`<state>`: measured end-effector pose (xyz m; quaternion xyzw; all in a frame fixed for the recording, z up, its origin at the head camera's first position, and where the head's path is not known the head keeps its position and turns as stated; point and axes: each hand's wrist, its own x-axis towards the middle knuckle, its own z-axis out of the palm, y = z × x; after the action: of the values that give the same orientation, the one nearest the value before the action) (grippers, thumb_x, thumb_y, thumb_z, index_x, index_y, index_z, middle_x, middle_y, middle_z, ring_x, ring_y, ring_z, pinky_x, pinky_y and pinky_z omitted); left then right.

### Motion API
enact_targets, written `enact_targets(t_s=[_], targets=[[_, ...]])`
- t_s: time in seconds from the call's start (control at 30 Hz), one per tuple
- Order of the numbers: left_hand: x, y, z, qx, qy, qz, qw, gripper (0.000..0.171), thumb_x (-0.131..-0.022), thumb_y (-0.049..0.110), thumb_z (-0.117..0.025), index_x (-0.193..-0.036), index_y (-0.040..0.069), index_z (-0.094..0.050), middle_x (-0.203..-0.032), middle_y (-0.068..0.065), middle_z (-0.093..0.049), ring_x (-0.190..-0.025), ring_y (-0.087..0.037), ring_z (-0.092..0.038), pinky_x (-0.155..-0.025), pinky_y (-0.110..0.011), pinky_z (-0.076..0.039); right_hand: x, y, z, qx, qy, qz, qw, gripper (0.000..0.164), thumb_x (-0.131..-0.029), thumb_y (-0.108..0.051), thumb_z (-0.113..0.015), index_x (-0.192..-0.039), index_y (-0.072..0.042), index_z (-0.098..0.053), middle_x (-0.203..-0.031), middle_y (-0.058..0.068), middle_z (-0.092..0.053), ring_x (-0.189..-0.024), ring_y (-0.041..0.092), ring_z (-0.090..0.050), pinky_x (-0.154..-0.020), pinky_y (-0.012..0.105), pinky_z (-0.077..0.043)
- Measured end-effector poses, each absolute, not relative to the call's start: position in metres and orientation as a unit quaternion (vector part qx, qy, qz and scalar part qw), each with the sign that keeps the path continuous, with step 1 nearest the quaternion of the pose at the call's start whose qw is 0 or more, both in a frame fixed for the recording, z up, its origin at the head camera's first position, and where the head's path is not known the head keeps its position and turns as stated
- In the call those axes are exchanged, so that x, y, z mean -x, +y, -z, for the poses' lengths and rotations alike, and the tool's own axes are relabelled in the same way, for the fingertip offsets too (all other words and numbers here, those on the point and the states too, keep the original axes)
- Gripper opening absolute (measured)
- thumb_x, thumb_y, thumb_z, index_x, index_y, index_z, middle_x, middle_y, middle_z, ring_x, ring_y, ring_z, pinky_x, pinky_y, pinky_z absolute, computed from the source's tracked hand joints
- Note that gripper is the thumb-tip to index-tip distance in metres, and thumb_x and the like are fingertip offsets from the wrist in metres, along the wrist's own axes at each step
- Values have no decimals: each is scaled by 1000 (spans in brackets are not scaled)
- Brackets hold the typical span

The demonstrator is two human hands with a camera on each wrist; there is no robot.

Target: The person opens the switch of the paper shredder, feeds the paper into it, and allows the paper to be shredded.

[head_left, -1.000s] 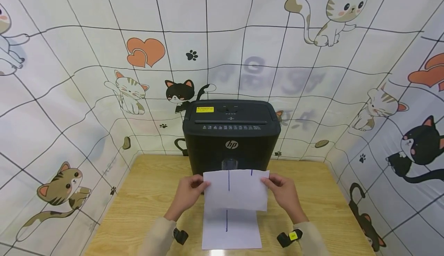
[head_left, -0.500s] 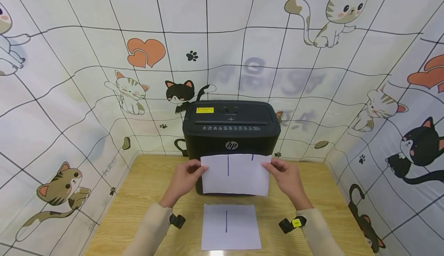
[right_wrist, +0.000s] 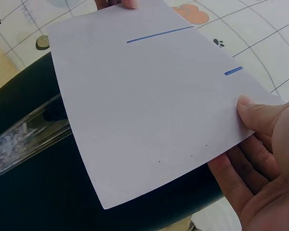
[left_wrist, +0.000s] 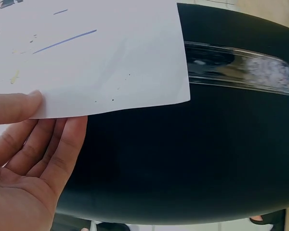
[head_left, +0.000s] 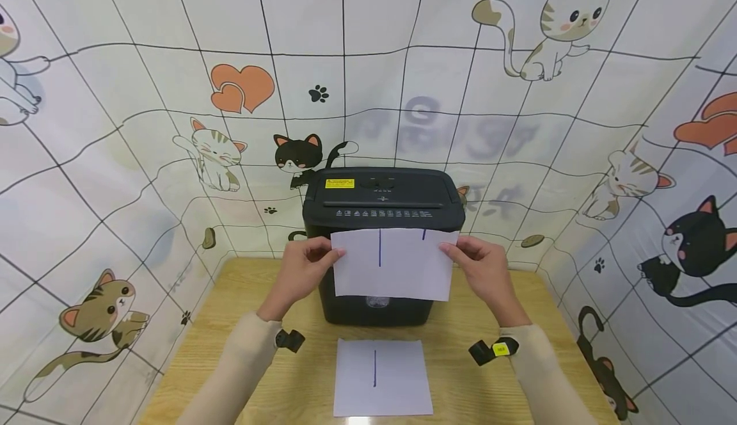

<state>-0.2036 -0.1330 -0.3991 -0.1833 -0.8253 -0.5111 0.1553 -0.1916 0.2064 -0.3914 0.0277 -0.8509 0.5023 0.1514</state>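
A white sheet of paper (head_left: 397, 268) with two blue pen lines is held up in front of a black HP paper shredder (head_left: 377, 214). My left hand (head_left: 302, 271) pinches its left edge, thumb in front and fingers behind. At the opposite edge, my right hand (head_left: 480, 268) pinches it the same way, as the right wrist view shows with the paper (right_wrist: 144, 106) between thumb and fingers. The sheet's top edge overlaps the shredder's front just below the row of icons and covers the logo. In the left wrist view, shreds show through the shredder's clear window (left_wrist: 245, 67).
A second white sheet (head_left: 397, 386) with one blue line lies on the wooden table (head_left: 230, 297), near its front edge. Behind the shredder and along both sides hang white sheets of wall covering (head_left: 368, 86) printed with cats.
Both hands have lifted the paper up and away from the lower sheet, toward the shredder's top. The lower sheet stays in place on the table.
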Motion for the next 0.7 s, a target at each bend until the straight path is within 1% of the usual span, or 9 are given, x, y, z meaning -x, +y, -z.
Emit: enact_targets(t_s=[0.17, 0.27, 0.4, 0.57, 0.7], targets=[[206, -132, 377, 188, -825, 510, 158, 14, -92, 22, -78, -85, 10, -78, -76, -5, -71, -68, -19, -58, -61, -25, -47, 193, 209, 369, -37, -848, -505, 157, 35, -89, -43, -79, -97, -9, -77, -83, -4, -70, -81, 12, -56, -68, 22, -46], [207, -132, 363, 195, -823, 508, 163, 14, -92, 23, -78, -86, 10, -79, -77, -6, -72, -69, -20, -58, -61, -25, -46, 193, 211, 356, -42, -846, -507, 160, 36, -90, -44, -78, -99, -9, -77, -83, -9, -71, -83, 10, -56, -70, 22, -46], [209, -131, 345, 207, -821, 501, 178, 14, -92, 22, -79, -85, 11, -79, -75, -5, -71, -67, -19, -57, -60, -25, -45, 195, 212, 340, -44, -842, -512, 161, 38, -91, -43, -77, -103, -8, -76, -85, -13, -71, -88, 11, -56, -76, 23, -45], [214, -131, 322, 217, -820, 494, 191, 14, -92, 23, -78, -85, 11, -78, -75, -5, -69, -65, -17, -56, -59, -25, -42, 200, 212, 322, -52, -836, -519, 169, 38, -93, -43, -75, -105, -7, -75, -88, -15, -71, -91, 12, -58, -80, 23, -46], [221, -134, 306, 227, -816, 492, 202, 15, -93, 22, -77, -84, 10, -78, -75, -6, -69, -63, -17, -54, -58, -25, -40, 207, 210, 307, -63, -827, -531, 175, 38, -92, -44, -75, -106, -8, -75, -87, -16, -71, -92, 11, -60, -82, 22, -47]])
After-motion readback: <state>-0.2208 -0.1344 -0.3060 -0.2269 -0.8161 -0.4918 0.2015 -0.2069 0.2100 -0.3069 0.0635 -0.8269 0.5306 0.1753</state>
